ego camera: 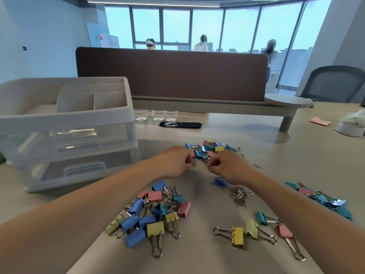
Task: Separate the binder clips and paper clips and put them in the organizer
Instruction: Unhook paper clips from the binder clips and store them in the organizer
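Table (256, 155): pale top, carries everything below.
Divider (171, 76): brown panel, upright across the far side.
Organizer (65, 120): far left; open compartments on top, two clear drawers beneath, both closed.
Binder clip pile (150, 216): blue, pink, yellow and teal; near side, between the forearms.
Teal clip group (325, 200): mostly teal and blue binder clips, outside the right forearm.
Mixed heap (211, 150): unsorted binder clips and paper clips, centre, just beyond both hands.
Loose binder clips (238, 237): yellow, teal and pink, near side, spread apart.
Left hand (173, 162): fingers curled, pinching a silver paper clip (193, 164) at the heap's edge.
Right hand (227, 165): fingers curled down into the heap; cannot tell what they hold.
Paper clip pile (238, 194): silver, beside the right wrist; blue paper clips (218, 182) touch its far end.
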